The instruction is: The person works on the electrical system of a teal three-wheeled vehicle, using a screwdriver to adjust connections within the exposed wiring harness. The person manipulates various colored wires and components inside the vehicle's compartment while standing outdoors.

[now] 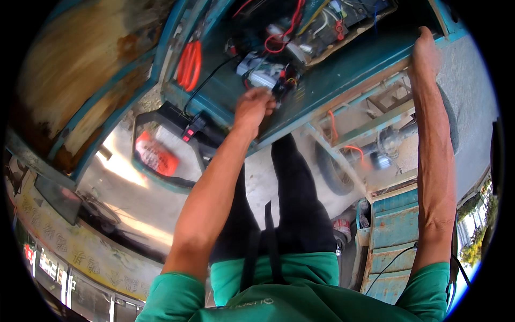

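Note:
My left hand (254, 108) is over the blue-green metal compartment (343, 75), its fingers closed in a pinch at a cluster of wires and black connectors (285, 83). Motion blur hides what is between the fingertips. Just beyond it lies a silver finned box (262, 72) that looks like a controller, with cables running from it. At the far right, my right hand (425, 52) is closed on the compartment's metal frame (435, 40) near its corner. A red cable (277, 49) loops across the compartment floor toward a dark battery (335, 27) with wires on top.
Orange cable (189, 65) hangs coiled at the left post. A black switch unit with a red button (188, 134) sits on the frame below it. Under the compartment are a wheel (328, 166) and an axle (370, 153). A red sheet (155, 154) lies at the left.

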`<state>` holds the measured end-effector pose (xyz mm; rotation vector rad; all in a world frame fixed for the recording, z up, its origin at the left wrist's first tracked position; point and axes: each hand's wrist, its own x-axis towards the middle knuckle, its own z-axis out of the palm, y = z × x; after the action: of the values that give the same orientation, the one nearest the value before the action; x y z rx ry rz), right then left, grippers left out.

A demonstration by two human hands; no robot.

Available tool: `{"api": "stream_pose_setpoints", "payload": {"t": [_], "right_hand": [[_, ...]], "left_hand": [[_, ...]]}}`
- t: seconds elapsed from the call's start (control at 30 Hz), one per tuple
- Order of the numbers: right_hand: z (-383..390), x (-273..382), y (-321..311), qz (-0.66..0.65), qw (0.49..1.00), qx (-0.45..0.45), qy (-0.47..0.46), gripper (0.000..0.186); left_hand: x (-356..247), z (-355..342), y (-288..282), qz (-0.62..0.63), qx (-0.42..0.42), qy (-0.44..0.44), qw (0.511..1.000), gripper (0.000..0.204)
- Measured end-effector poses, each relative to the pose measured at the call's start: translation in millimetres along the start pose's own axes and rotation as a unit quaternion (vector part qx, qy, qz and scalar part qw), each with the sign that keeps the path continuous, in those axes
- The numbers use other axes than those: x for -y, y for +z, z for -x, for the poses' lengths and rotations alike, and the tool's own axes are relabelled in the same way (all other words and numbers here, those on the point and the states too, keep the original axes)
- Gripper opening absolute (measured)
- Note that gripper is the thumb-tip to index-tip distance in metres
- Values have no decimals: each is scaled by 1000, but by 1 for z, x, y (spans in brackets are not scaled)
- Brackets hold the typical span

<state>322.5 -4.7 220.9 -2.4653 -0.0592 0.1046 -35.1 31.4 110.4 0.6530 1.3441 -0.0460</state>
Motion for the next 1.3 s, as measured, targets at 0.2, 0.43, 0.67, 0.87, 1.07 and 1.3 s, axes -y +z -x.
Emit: {"api": "stream_pose_setpoints", "payload": {"t": [0.2,0.43,0.67,0.87,1.07,1.3], "right_hand": [[8,5,7,-129,991,0,32,49],[-12,-14,4,-152,988,21,24,50],[-8,-5,8,-157,986,10,54,44],[-3,-2,7,-179,983,5,35,37],[-1,-6,4,-177,984,26,4,42],[-3,-10,2,-170,985,27,-3,41]], "left_hand": [[21,-83,12,222,-34,-106,969,35],[34,-126,19,318,-49,-114,940,40],[40,-131,26,305,-45,-95,947,28],[45,-127,25,276,-6,-75,958,25],[42,-117,25,214,14,-121,969,22],[46,-97,27,79,45,-90,992,23]]}}
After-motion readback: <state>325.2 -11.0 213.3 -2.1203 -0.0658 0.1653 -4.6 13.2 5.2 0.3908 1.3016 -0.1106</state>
